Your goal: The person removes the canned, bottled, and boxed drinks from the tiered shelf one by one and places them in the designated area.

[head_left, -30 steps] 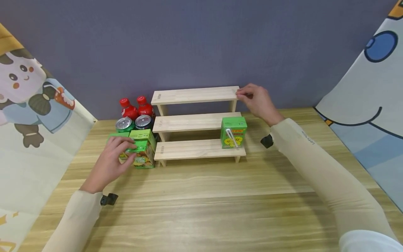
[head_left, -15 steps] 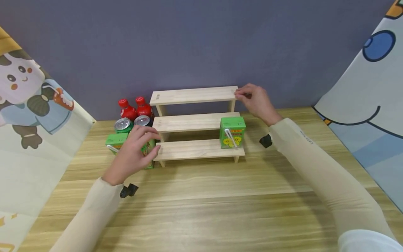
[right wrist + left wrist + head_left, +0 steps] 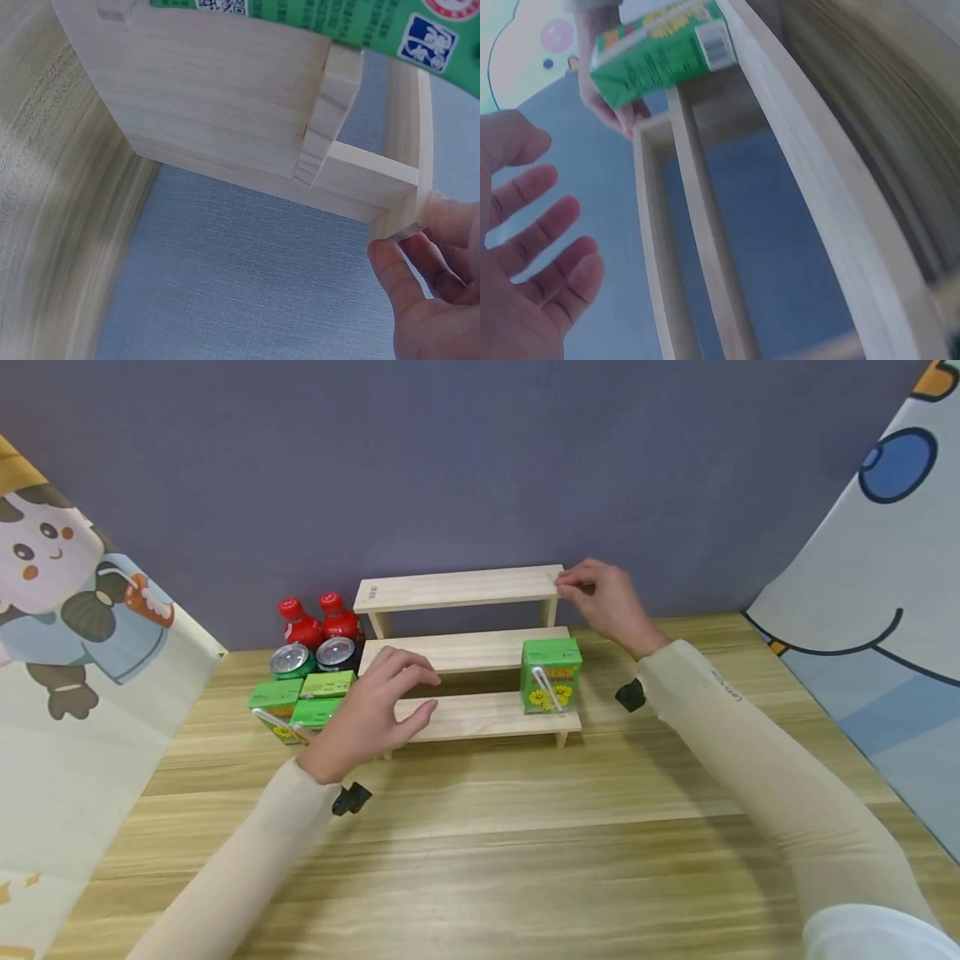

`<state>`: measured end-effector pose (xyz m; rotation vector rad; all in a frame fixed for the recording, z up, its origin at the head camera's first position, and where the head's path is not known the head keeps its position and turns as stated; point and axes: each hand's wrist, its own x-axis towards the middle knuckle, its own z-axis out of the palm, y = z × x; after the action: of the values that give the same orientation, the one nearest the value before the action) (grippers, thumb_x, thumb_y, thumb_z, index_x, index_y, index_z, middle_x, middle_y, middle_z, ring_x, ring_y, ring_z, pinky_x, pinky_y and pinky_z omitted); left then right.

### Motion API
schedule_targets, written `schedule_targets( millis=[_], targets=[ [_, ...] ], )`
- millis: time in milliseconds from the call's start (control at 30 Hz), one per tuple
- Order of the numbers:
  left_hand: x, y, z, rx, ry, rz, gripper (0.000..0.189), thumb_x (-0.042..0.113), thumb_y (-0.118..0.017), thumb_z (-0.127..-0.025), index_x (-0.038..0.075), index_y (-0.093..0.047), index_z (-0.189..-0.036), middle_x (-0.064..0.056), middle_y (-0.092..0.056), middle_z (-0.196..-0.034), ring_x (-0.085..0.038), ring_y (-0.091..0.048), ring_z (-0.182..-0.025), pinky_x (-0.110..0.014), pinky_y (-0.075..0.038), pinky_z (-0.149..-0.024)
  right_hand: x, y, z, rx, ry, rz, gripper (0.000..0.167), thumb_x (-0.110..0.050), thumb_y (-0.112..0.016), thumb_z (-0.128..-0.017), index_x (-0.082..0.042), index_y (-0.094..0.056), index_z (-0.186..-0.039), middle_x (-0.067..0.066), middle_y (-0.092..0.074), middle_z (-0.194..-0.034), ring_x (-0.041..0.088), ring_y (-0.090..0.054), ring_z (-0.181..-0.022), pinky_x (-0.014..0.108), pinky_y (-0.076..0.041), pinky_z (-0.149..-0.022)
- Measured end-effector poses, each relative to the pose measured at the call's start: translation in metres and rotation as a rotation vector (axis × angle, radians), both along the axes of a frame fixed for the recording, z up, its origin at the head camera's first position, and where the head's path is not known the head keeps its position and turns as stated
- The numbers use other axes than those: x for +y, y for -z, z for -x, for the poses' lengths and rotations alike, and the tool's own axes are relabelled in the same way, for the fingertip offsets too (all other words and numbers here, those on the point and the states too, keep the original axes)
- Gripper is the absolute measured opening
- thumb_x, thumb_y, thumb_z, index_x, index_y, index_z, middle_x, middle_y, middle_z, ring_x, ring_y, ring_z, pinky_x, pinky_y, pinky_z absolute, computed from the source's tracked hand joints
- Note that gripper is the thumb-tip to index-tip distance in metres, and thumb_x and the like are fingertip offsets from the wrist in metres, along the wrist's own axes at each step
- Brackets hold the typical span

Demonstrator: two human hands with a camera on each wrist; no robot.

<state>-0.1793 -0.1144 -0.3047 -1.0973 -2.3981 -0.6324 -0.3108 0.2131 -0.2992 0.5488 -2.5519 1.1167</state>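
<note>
A three-tier wooden shelf (image 3: 465,652) stands against the grey back panel. My right hand (image 3: 609,603) grips the right end of its top tier; in the right wrist view, thumb and fingers (image 3: 395,279) pinch the board's corner. A green drink carton (image 3: 552,670) with a white straw stands upright at the right of the bottom tier. My left hand (image 3: 375,714) hovers in front of the shelf's left part, fingers spread and bent, holding nothing. It partly hides the lower tiers and a green carton (image 3: 313,710) beside the shelf.
Left of the shelf stand more cartons (image 3: 276,695), a light green carton (image 3: 327,683), a green can (image 3: 291,661), a dark can (image 3: 337,652) and two red-capped bottles (image 3: 302,628). Printed cartoon panels (image 3: 82,602) border the wooden table (image 3: 510,843) at both sides.
My left hand has moved right, from above the cartons at the left to in front of the shelf, carrying nothing. The right hand keeps its hold on the top tier's end.
</note>
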Motion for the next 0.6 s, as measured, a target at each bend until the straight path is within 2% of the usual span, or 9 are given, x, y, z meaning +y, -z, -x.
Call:
schedule_targets(
  millis=[333,600],
  targets=[
    [0.058,-0.002,0.018,0.033,0.075,-0.043,0.025,0.017,-0.068,-0.086,0.006,-0.062,-0.107,-0.004,-0.056,-0.111,-0.02,-0.049,-0.105,-0.033,-0.037,-0.098,-0.001,-0.001,-0.001,-0.017,0.01,-0.003,0.025,-0.019,-0.061,-0.092,-0.001,-0.069,-0.107,0.007,-0.062,-0.109,0.021,-0.058,-0.096,0.034,-0.048,-0.084],
    [0.094,0.001,0.034,0.016,0.098,-0.002,0.036,0.023,-0.069,-0.087,0.005,-0.06,-0.117,-0.007,-0.054,-0.12,-0.02,-0.047,-0.109,-0.031,-0.039,-0.093,-0.001,-0.001,-0.002,0.005,-0.005,-0.008,0.024,-0.019,-0.061,-0.093,-0.002,-0.07,-0.107,0.007,-0.062,-0.108,0.021,-0.058,-0.095,0.034,-0.048,-0.084]
  ],
)
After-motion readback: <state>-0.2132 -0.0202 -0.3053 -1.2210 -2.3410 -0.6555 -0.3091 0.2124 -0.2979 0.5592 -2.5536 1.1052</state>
